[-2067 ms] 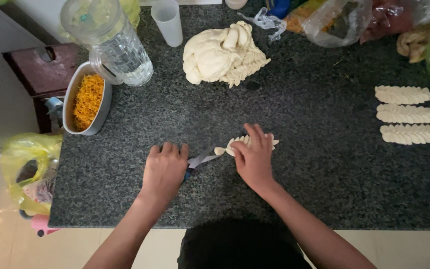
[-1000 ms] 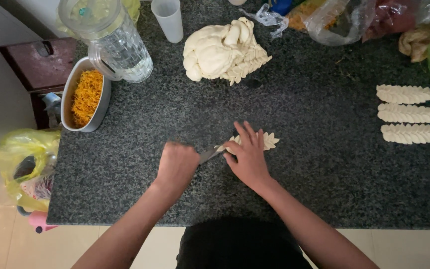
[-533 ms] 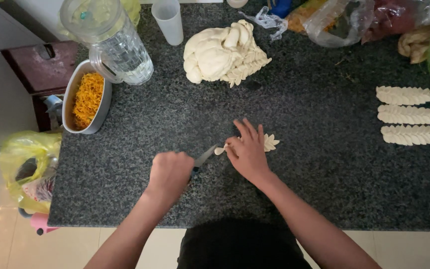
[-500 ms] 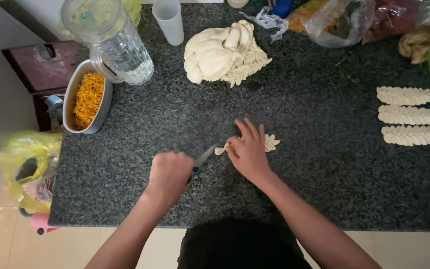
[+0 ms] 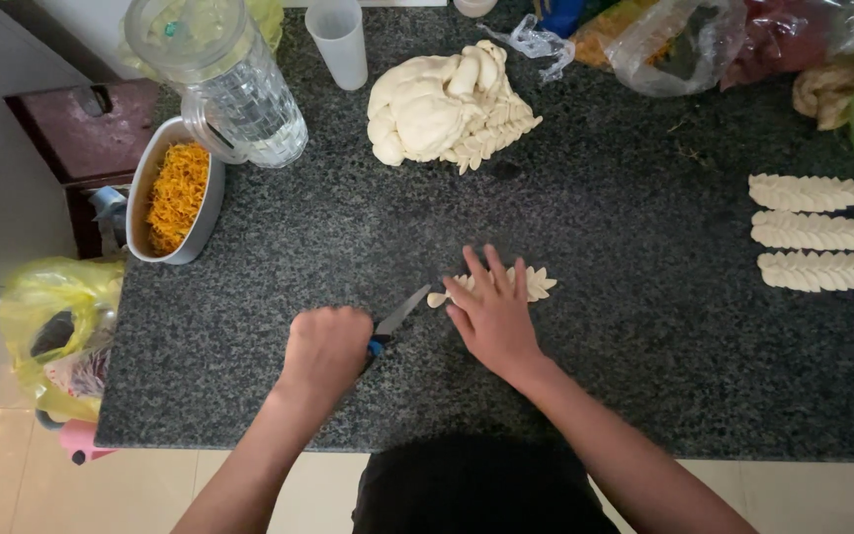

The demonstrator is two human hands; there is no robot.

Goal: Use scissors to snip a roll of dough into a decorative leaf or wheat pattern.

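Note:
My left hand (image 5: 326,348) is closed around the blue handle of a small knife (image 5: 399,314), whose blade points up and right toward a small piece of pale dough (image 5: 536,284) on the dark granite counter (image 5: 644,346). My right hand (image 5: 491,314) lies flat on that dough piece, fingers spread, covering most of it. The dough's notched edge shows past my fingertips, and a small cut bit lies at its left end by the blade tip.
A large lump of dough (image 5: 442,109) sits at the back. Three finished leaf-shaped dough strips (image 5: 808,232) lie at the right. A metal tin of orange shreds (image 5: 176,193), a glass jug (image 5: 224,79) and a plastic cup (image 5: 340,42) stand at the back left. Plastic bags line the far edge.
My left hand went from lying flat on the counter to gripping the knife, then slid the knife slightly down and left. My right hand stayed pressed on the dough.

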